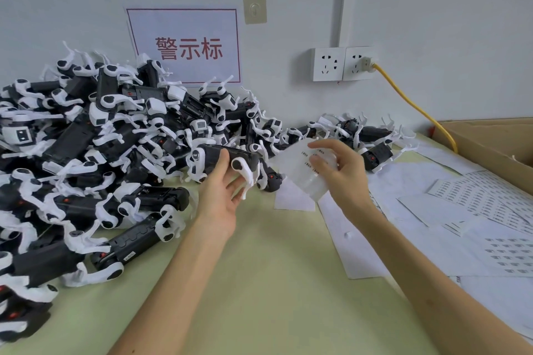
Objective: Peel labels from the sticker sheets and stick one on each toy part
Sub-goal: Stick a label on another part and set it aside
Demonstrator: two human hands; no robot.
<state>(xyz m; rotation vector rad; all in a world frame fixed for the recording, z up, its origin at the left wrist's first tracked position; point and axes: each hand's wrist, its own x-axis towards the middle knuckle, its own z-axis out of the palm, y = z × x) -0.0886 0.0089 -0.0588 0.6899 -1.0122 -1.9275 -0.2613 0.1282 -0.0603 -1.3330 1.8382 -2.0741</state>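
Currently held toy part [213, 155]: black body with white legs, just left of frame centre, lifted off the green table [259, 282] at the front edge of the heap.
Left hand [222, 202]: wrapped on that toy part, thumb across the black body, fingers cupped beneath beside a white leg.
Sticker sheet [294, 173]: pale and translucent, with faint printed labels; right of centre, just beside the toy part's right end, also off the table.
Right hand [340, 176]: pinching the sticker sheet between thumb and fingers; label already lifted or not, impossible to tell.
Step in hand, as a judgement: bringing sheet and part together for one label.
Doing it well: turn a flat black face upward, clear of the legs; keep the left thumb off the target patch; lift a label by its corner, slowly, to avoid curling; lay one edge first, then smooth across.
Likely risk: label catching on a white leg or folding onto itself.
Pile of toy parts [86, 138]: left half of frame, heaped against the wall; labelled or unlabelled, not discernible, so finished pieces are best set apart.
Loose sticker sheets [490, 202]: lower right, spread on the table.
Further out: cardboard box [490, 138] at the right edge; wall sign [184, 46] upper centre; yellow cable [409, 98] upper right.
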